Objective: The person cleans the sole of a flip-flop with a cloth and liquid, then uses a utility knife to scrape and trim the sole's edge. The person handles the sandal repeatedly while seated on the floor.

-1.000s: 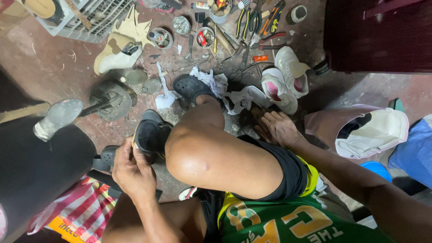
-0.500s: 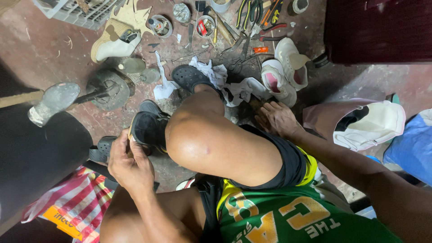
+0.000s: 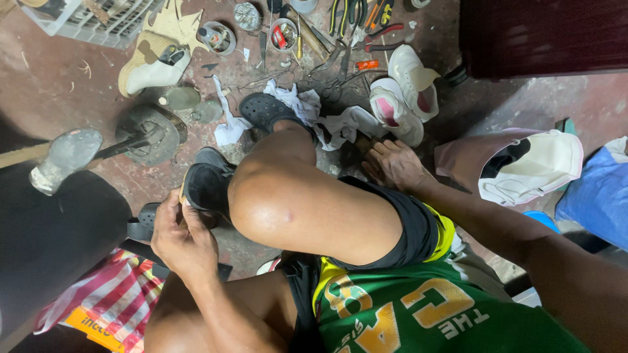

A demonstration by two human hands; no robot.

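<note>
L hand grips dark shoe at its near end; R hand down on floor by the rags.

Left hand [image 3: 183, 236] fingers clamped on the near end/sole edge of black shoe [image 3: 208, 184], which sits just left of the raised knee [image 3: 288, 202]. Shoe's long axis runs away from the grip, up-frame & slightly right, far end toward the black clog [image 3: 265, 111]. L hand nearer by far. Right hand [image 3: 396, 167] rests spread on floor beside white rags [image 3: 340, 127], knee between it & shoe; grip there: cannot tell, fingertips hidden.

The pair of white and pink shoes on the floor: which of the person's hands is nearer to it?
Right. The right hand rests on the floor just below the white and pink shoes. The left hand grips a black shoe beyond the raised knee.
</note>
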